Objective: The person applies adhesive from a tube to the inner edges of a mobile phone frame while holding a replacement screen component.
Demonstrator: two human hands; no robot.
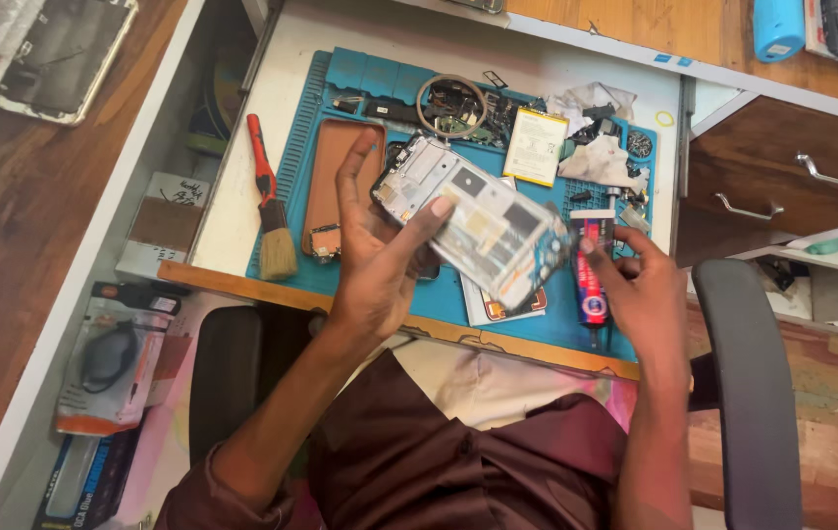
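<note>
The left hand [380, 260] holds the opened phone frame [478, 231] tilted above the blue mat [360, 74], fingers spread behind it, while the right hand [640, 280] pinches the glue tube [591, 270] beside its lower edge, so a steady frame and light squeeze seem best.

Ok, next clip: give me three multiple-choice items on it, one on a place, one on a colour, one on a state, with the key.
1. Where does the brush lie?
A. on the left edge of the blue work mat
B. on the chair
C. in the right hand

2. What colour is the brush's handle?
A. green
B. red
C. white

3. What is the state of the phone frame?
A. lying flat on the mat
B. shut in a drawer
C. held up in the left hand, its inside exposed

Key: 1 A, the bristles rest at the mat's left border. 2 B, the handle is red. 3 C, the left hand's fingers grip it above the mat, while the right hand holds a small tube.
</note>
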